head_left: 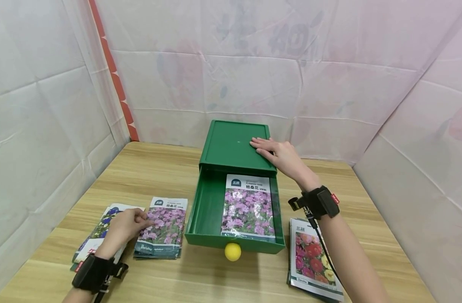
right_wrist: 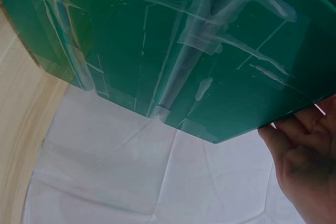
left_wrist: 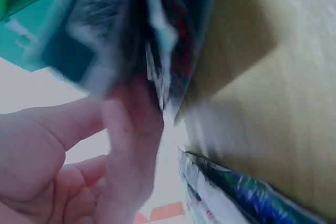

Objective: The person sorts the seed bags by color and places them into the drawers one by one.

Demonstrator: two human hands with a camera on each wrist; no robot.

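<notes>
Left hand (head_left: 123,227) pinching top seed packet (head_left: 163,225) off the stack; right hand (head_left: 278,155) flat, fingers straight, steadying green drawer box (head_left: 231,145). Lift one packet only.

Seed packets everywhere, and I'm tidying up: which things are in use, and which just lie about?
In use: green drawer box under right hand; purple-flower packet under left hand; packet in the drawer.
Lying about: red-flower packets; blue-flower packets.
</notes>
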